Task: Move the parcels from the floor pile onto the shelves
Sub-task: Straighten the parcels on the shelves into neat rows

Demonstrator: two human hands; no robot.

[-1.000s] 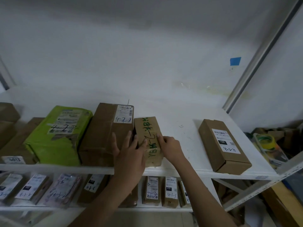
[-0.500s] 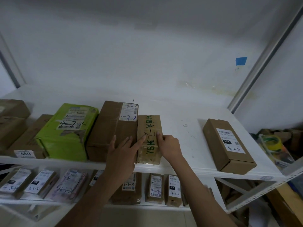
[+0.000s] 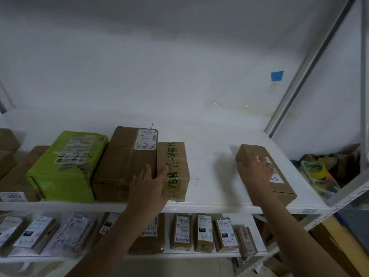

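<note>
The narrow brown cardboard parcel with green handwriting [image 3: 175, 168] lies flat on the upper white shelf board [image 3: 215, 172], at the centre of the frame. Its near end is at the board's front edge. Its left long side stands against the large brown cardboard carton [image 3: 123, 162], which carries a white label marked 4-2-3.

The left hand [image 3: 148, 186] reaches up from the lower centre. Its fingers are straight and lie on the near right corner of the large carton. The thumb is spread toward the left edge of the narrow parcel. The hand grips nothing.

The right hand [image 3: 256, 172] is at centre right, blurred by motion, over the left end of the brown cardboard box with a white label [image 3: 283, 190]. Whether the fingers grip the box or only touch it cannot be told. This box lies flat near the right end of the shelf board, well apart from the narrow parcel, with bare board between them.

Left of the large carton, and touching it, lies a bright green plastic-wrapped parcel [image 3: 67, 162] with a handwritten white label. Further brown cartons [image 3: 12, 170] sit at the left edge of the frame.

On the lower shelf [image 3: 179, 254], along the bottom of the frame, a row of small labelled parcels [image 3: 205, 232] stands on end, side by side.

A grey metal upright [image 3: 311, 62] runs diagonally through the upper right. A blue tape patch [image 3: 277, 75] is stuck on the white wall beside it. Tape rolls [image 3: 315, 168] lie among clutter at the right edge.
</note>
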